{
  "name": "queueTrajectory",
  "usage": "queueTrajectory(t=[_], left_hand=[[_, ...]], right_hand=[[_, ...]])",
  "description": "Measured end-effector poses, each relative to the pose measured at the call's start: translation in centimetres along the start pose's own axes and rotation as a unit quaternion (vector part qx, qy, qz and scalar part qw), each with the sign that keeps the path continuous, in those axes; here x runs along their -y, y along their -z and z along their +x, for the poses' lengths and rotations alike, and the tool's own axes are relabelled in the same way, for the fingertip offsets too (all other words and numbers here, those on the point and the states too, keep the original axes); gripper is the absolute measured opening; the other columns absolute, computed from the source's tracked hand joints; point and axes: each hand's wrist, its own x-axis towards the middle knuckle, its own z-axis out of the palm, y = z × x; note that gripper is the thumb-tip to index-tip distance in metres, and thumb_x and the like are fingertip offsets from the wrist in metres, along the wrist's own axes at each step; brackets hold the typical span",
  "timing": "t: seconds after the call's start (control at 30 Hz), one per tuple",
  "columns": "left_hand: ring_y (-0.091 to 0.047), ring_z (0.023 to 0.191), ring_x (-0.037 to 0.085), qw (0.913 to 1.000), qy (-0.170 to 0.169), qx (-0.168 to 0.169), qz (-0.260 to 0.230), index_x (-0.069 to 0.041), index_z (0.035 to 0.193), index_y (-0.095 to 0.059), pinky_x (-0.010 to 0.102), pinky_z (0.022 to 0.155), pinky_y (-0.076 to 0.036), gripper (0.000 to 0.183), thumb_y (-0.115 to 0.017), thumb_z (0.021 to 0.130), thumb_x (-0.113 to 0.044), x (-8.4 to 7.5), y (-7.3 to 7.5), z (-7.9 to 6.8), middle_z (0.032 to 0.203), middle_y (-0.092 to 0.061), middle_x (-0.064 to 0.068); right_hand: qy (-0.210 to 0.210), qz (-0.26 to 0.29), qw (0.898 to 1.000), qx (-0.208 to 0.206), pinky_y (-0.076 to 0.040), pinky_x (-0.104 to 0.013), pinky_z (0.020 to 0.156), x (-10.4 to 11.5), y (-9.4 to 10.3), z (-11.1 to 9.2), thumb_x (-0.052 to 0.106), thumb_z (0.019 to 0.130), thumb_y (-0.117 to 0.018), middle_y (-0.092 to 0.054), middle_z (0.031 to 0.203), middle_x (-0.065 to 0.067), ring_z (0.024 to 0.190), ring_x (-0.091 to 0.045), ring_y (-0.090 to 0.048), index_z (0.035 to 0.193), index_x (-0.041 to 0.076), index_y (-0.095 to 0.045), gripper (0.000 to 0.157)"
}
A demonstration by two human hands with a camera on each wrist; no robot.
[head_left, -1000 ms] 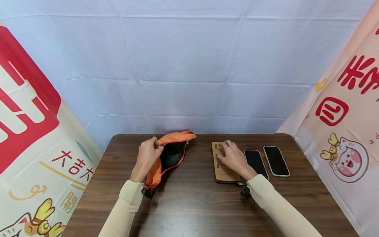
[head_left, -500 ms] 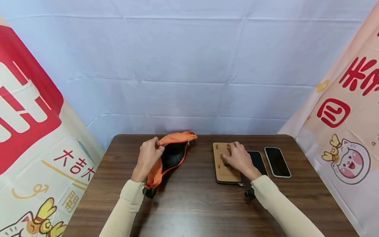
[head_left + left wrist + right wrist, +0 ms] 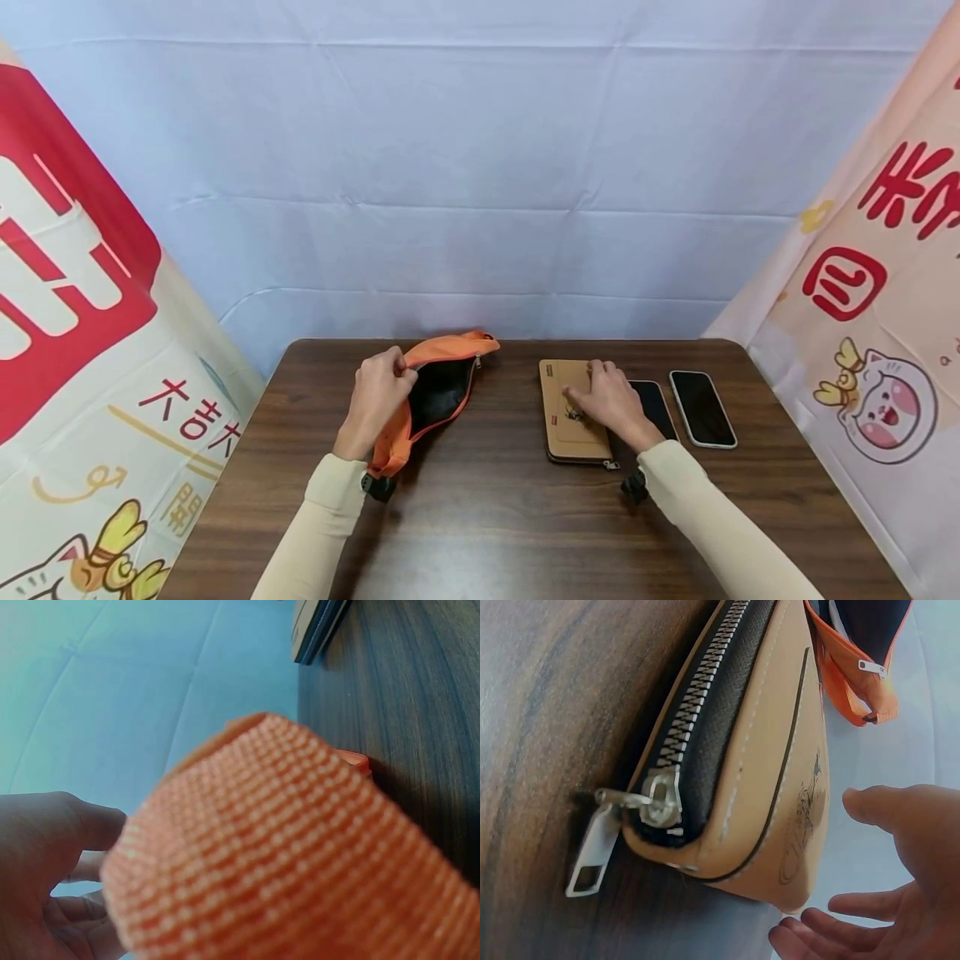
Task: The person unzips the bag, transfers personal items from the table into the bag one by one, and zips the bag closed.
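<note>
Presently, tan wallet (image 3: 564, 427) lies flat on the brown table (image 3: 465, 525), long axis running away from the person, far end leaning slightly left; zip pull (image 3: 592, 853) at its near right corner. Right hand (image 3: 617, 402) is at the wallet's right side — thumb over the top face, spread apart from the fingers; grip contact cannot be told. Left of wallet: orange pouch (image 3: 447, 347), mouth gaping, long axis slanting near-left to far-right. Left hand (image 3: 375, 395) pinches the pouch's left rim. Right of wallet: dark phone (image 3: 656, 405), partly covered, then white-edged phone (image 3: 702, 408).
</note>
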Motion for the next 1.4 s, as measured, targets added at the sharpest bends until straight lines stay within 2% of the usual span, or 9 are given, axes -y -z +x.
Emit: queueTrajectory(t=[0.23,0.43,0.53,0.63,0.7,0.77,0.87,0.93,1.4], left_hand=[[-0.051,0.059,0.021,1.0,0.002,0.002,0.0,-0.011,0.083,-0.059,0.034,0.059,-0.044,0.017,-0.071,0.094,-0.005,-0.24,0.23,0.18,0.071,-0.055,0.006],[-0.051,0.059,0.02,1.0,0.001,0.005,0.006,-0.01,0.084,-0.059,0.033,0.059,-0.044,0.015,-0.071,0.093,-0.006,-0.43,0.31,0.19,0.072,-0.055,0.006],[-0.051,0.059,0.021,0.9999,0.005,0.004,0.008,-0.011,0.084,-0.06,0.033,0.059,-0.044,0.016,-0.071,0.093,-0.006,-0.46,0.34,0.2,0.071,-0.055,0.005],[-0.051,0.06,0.021,0.9999,0.007,0.003,0.009,-0.011,0.083,-0.06,0.034,0.06,-0.044,0.016,-0.072,0.093,-0.006,-0.51,0.38,0.18,0.071,-0.055,0.005],[-0.052,0.06,0.021,0.9999,0.007,0.002,0.009,-0.011,0.083,-0.06,0.034,0.06,-0.045,0.016,-0.072,0.093,-0.006,-0.55,0.42,0.13,0.071,-0.055,0.005],[-0.052,0.06,0.021,0.9999,0.008,0.003,0.008,-0.01,0.083,-0.06,0.034,0.06,-0.045,0.016,-0.073,0.093,-0.007,-0.61,0.46,0.06,0.072,-0.056,0.006],[-0.052,0.06,0.02,0.9999,0.007,0.006,0.007,-0.01,0.085,-0.06,0.034,0.06,-0.045,0.016,-0.073,0.094,-0.007,-0.65,0.44,-0.02,0.073,-0.057,0.006],[-0.052,0.06,0.02,0.9999,0.007,0.008,0.006,-0.009,0.085,-0.061,0.034,0.061,-0.045,0.015,-0.073,0.094,-0.007,-0.62,0.4,0.0,0.073,-0.057,0.006],[-0.052,0.062,0.021,0.9999,0.01,0.008,0.0,-0.01,0.086,-0.061,0.034,0.061,-0.045,0.015,-0.073,0.094,-0.008,-0.68,0.27,-0.04,0.073,-0.057,0.006]], right_hand=[[-0.014,0.006,1.0,0.026,-0.05,-0.067,0.099,-0.03,0.09,0.01,0.053,0.103,-0.064,-0.044,0.149,-0.043,0.13,-0.058,-0.053,0.154,-0.016,-0.037,0.09],[-0.026,0.015,0.999,0.043,-0.053,-0.065,0.094,-0.12,-0.15,0.14,0.056,0.103,-0.063,-0.043,0.148,-0.048,0.119,-0.058,-0.06,0.153,-0.022,-0.034,0.097],[-0.032,0.021,0.998,0.053,-0.055,-0.064,0.09,-0.11,-0.22,0.13,0.057,0.102,-0.062,-0.043,0.146,-0.049,0.112,-0.056,-0.063,0.151,-0.023,-0.035,0.098],[-0.035,0.03,0.997,0.057,-0.056,-0.054,0.075,0.01,-0.23,0.08,0.057,0.102,-0.063,-0.048,0.14,-0.048,0.091,-0.045,-0.066,0.146,-0.024,-0.04,0.095],[-0.042,0.042,0.996,0.06,-0.051,-0.044,0.062,0.1,-0.22,0.09,0.057,0.101,-0.064,-0.058,0.119,-0.043,0.072,-0.033,-0.06,0.132,-0.02,-0.053,0.084],[-0.047,0.053,0.995,0.064,-0.041,-0.035,0.051,0.15,-0.18,0.12,0.057,0.101,-0.065,-0.061,0.089,-0.029,0.055,-0.022,-0.048,0.106,-0.012,-0.063,0.069],[-0.059,0.067,0.993,0.075,-0.03,-0.028,0.045,0.2,-0.1,0.21,0.057,0.101,-0.065,-0.04,0.057,-0.003,0.044,-0.012,-0.031,0.069,0.009,-0.053,0.058],[-0.064,0.072,0.992,0.083,-0.028,-0.027,0.043,0.2,-0.05,0.28,0.057,0.1,-0.065,-0.03,0.051,0.004,0.043,-0.01,-0.027,0.059,0.016,-0.046,0.062],[-0.099,0.097,0.984,0.112,-0.032,-0.029,0.046,-0.24,-0.06,0.98,0.06,0.097,-0.068,-0.031,0.049,0.006,0.043,-0.011,-0.031,0.054,0.021,-0.043,0.063]])
